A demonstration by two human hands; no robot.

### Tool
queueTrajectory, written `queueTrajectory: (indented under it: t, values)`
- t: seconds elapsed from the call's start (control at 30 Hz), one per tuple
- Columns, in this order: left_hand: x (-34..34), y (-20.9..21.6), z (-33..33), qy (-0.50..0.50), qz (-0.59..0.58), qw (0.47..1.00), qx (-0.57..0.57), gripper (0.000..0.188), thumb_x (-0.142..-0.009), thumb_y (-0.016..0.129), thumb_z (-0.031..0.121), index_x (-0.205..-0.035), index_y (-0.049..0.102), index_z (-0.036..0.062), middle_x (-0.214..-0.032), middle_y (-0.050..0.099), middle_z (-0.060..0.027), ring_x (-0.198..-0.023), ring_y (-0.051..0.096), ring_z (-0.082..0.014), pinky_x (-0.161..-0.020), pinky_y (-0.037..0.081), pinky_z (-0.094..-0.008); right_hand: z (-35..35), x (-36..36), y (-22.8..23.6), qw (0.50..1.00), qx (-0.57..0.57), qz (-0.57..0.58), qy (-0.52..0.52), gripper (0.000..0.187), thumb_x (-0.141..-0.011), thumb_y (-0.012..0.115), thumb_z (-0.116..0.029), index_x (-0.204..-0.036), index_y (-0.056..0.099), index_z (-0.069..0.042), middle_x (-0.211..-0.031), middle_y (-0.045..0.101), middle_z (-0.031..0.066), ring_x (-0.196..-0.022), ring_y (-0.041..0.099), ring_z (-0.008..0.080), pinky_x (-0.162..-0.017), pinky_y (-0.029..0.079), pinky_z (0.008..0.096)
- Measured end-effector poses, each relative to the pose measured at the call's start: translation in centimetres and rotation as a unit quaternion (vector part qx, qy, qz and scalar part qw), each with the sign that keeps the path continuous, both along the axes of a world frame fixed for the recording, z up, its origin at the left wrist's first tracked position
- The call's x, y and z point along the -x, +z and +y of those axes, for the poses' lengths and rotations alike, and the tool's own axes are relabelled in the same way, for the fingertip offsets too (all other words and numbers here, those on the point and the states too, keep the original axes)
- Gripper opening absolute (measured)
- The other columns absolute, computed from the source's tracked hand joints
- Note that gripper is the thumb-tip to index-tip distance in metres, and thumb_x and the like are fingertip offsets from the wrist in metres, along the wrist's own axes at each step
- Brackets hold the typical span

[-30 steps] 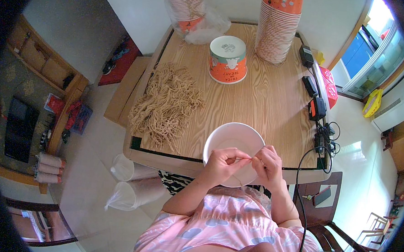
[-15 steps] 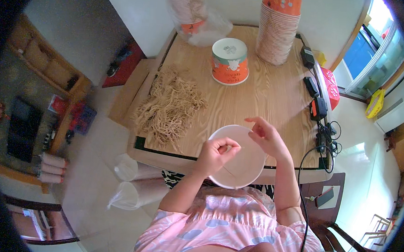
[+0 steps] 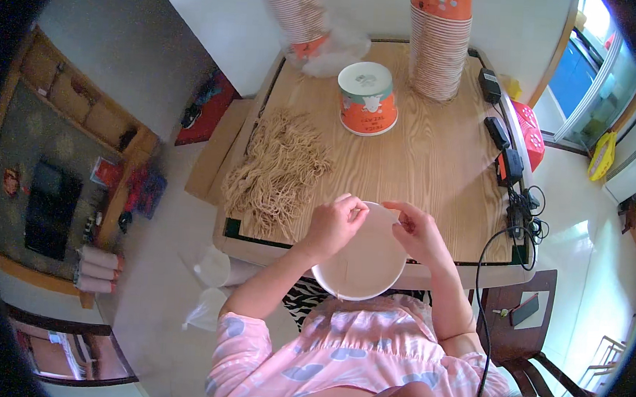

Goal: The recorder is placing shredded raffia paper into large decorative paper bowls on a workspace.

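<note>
A white paper bucket (image 3: 372,262) stands tilted between my forearms at the table's front edge, its mouth and pale inside facing me. My left hand (image 3: 338,227) is closed in a pinch over the bucket's far left rim. At the far right rim, my right hand (image 3: 418,236) has thumb and forefinger drawn together. Whatever is between the fingertips of either hand is too fine to make out. A short bit of tan string shows at the bucket's near rim. Left of my left hand lies a loose heap of tan twine strands (image 3: 280,175).
An upside-down orange and green printed bucket (image 3: 367,104) stands on the table. Behind it rise a tall stack of buckets (image 3: 437,57) and a plastic-wrapped stack (image 3: 299,18). Black adapters and cables (image 3: 515,202) line the right edge. A chair (image 3: 517,317) stands lower right.
My left hand has lifted from inside the bucket's mouth to its far rim. My right hand's fingers have come closer together. The bucket has shifted slightly left in view.
</note>
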State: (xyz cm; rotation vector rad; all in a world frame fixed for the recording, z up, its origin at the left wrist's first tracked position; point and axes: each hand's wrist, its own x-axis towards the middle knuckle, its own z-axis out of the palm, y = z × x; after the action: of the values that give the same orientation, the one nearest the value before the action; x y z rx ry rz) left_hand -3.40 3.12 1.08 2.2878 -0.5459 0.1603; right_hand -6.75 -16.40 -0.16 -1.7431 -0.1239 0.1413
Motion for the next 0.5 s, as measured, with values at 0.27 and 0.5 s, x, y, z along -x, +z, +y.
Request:
queueTrajectory:
  t: [0.27, 0.5]
  values:
    - [-0.28, -0.76, 0.11, -0.029, -0.032, 0.999, -0.024, 0.006, -0.079, 0.067, 0.01, -0.081, 0.063, 0.006, -0.071, 0.057, -0.0081, -0.056, 0.054, -0.0194, -0.05, 0.043, -0.0325, 0.16, 0.19, 0.97, 1.0, 0.017, -0.004, 0.009, 0.038, -0.079, 0.053, 0.0, -0.117, 0.058, -0.004, -0.062, 0.039, -0.0022, -0.057, 0.04, 0.007, -0.054, 0.039, 0.0247]
    - [-0.14, -0.46, -0.12, -0.023, -0.039, 0.999, -0.021, 0.006, -0.079, 0.067, 0.008, -0.081, 0.061, 0.0057, -0.072, 0.057, -0.0078, -0.056, 0.054, -0.0201, -0.051, 0.044, -0.0328, 0.22, 0.21, 0.7, 1.0, -0.004, -0.003, -0.001, 0.041, -0.077, 0.051, 0.003, -0.116, 0.06, -0.004, -0.064, 0.038, -0.0051, -0.056, 0.037, 0.0045, -0.052, 0.035, 0.0215]
